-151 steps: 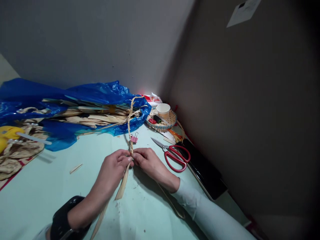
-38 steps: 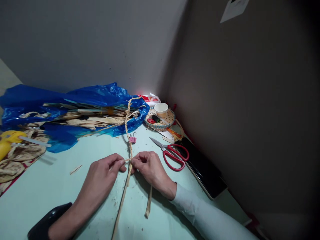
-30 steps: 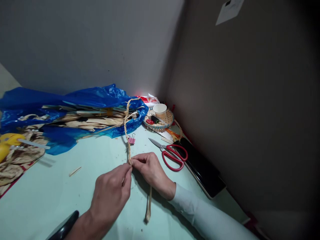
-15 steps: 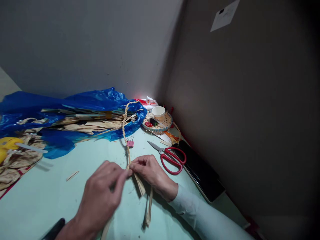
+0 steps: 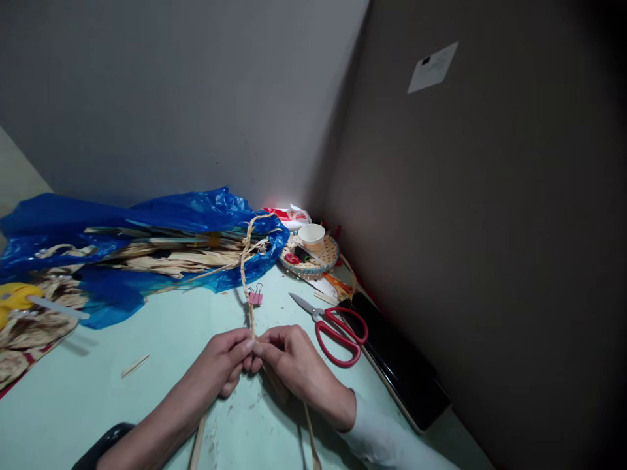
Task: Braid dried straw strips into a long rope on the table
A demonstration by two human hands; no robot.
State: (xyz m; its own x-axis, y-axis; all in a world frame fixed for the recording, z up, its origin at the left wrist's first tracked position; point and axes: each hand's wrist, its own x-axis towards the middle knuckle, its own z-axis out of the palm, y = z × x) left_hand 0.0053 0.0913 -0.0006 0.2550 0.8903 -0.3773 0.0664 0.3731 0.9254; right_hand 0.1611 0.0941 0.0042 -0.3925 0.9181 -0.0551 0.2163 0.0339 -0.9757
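Observation:
A thin braid of dry, straw-coloured fibre (image 5: 243, 261) runs from the blue bag down to my fingers. A pink binder clip (image 5: 255, 298) sits on it just above my hands. My left hand (image 5: 230, 359) pinches the lower end of the braid between thumb and fingers. My right hand (image 5: 287, 359) pinches the same spot from the other side, and the fingertips of both hands meet. Loose strands (image 5: 311, 437) hang below my right hand, and another strand (image 5: 198, 444) trails beneath my left wrist.
Red-handled scissors (image 5: 337, 333) lie open at the right, beside a black tablet-like device (image 5: 396, 365). Behind stands a woven basket (image 5: 323, 264) with a white cup (image 5: 311, 235). A blue plastic bag (image 5: 181, 201) of dry fibre spreads at the left, near a yellow glue gun (image 5: 17, 297).
My left hand has turned and closed in on the braid's end, beside my right fingers. The loose strands below have shifted. The whole view has tipped slightly upward.

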